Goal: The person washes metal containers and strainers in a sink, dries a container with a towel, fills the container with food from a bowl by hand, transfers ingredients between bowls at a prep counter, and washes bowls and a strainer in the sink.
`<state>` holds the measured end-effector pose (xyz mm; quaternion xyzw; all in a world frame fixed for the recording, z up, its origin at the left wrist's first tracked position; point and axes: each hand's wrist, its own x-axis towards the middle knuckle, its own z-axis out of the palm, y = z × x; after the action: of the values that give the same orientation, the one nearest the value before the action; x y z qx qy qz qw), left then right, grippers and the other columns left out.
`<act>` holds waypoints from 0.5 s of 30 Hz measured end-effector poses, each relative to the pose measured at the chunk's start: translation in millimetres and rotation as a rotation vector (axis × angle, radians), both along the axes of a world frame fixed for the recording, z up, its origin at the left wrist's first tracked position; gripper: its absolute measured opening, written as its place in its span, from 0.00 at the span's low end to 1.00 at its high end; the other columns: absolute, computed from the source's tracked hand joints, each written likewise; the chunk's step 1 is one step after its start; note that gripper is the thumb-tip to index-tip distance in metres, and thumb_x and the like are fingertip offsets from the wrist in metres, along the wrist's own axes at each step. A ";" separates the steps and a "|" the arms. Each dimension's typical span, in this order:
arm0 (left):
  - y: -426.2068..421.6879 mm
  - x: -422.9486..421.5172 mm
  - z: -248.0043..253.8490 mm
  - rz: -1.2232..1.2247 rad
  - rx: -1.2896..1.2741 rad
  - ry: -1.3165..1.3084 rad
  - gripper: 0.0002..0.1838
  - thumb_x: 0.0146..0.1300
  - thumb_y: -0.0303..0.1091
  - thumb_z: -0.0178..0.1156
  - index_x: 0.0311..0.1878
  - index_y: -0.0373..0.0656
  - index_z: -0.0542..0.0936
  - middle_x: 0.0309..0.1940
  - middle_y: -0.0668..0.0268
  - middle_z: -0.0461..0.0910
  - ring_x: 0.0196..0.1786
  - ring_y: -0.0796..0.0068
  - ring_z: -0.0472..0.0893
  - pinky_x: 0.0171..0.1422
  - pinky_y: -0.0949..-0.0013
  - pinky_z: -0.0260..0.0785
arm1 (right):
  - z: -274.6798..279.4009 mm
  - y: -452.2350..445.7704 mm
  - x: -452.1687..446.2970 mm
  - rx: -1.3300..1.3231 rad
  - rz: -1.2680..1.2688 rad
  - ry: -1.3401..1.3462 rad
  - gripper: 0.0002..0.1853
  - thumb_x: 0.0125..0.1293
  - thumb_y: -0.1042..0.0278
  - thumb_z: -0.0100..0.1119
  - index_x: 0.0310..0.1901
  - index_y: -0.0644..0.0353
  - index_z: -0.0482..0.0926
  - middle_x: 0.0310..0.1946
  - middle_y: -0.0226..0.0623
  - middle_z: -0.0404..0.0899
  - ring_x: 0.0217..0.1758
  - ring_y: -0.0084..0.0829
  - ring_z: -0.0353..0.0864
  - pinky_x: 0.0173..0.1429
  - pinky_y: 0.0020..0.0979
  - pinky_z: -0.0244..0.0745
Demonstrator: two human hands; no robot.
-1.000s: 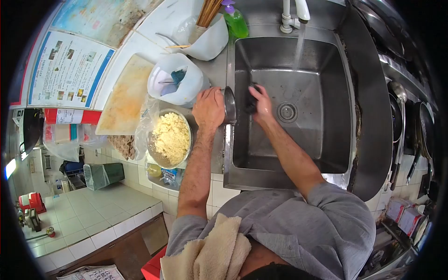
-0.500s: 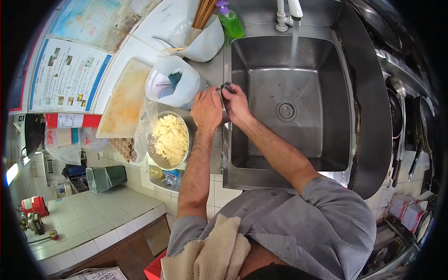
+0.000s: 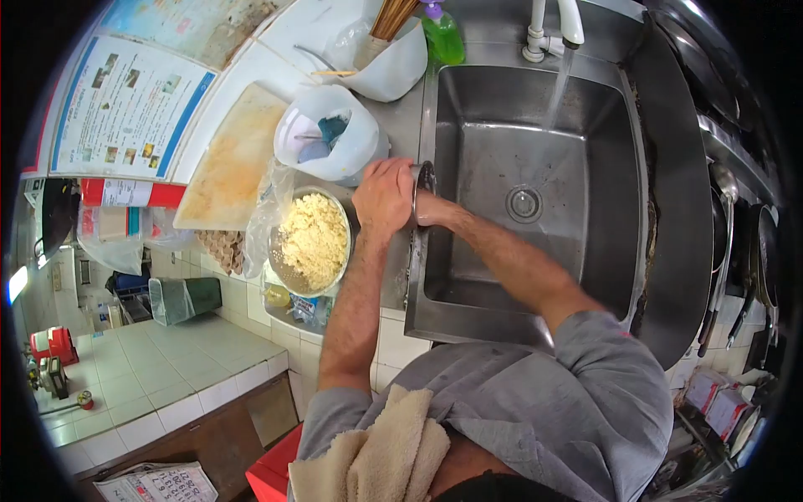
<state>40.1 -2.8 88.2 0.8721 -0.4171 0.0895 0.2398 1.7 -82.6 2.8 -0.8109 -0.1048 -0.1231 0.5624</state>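
Note:
My left hand (image 3: 385, 196) is closed round the outside of a shiny metal vessel (image 3: 427, 177) at the sink's left rim. It looks like a cup or small bowl, seen mostly edge-on. My right hand (image 3: 430, 209) reaches to its mouth from the sink side. The fingers are hidden by the vessel, so I cannot see what they hold. Just behind my left hand is a cut-open white plastic jug (image 3: 358, 134) with a blue-green scrub pad (image 3: 333, 128) inside. A bowl of pale yellow crumbly food (image 3: 314, 241) sits left of my left forearm.
Water runs from the white tap (image 3: 570, 25) into the steel sink (image 3: 427, 276). A green soap bottle (image 3: 443, 38) and a plastic container (image 3: 401, 67) with wooden sticks stand behind. A stained cutting board (image 3: 230, 167) leans at left. Pans and ladles hang right.
My right hand has gone from the vessel's far edge, where it held a dark scrubber, down to its mouth. The vessel has turned. The view has shifted slightly.

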 end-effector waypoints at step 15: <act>23.4 -31.6 -28.5 0.014 -0.427 -0.338 0.12 0.59 0.35 0.49 0.43 0.43 0.77 0.43 0.64 0.76 0.49 0.61 0.72 0.56 0.58 0.63 | -19.4 12.6 -14.2 -0.130 -0.077 0.169 0.18 0.54 0.59 0.55 0.44 0.60 0.76 0.44 0.45 0.77 0.48 0.42 0.76 0.49 0.41 0.70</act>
<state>8.5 20.7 59.7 0.7773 -0.4169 0.3212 0.3448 -12.5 -70.0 -16.7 -0.8566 -0.0335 -0.0686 0.5103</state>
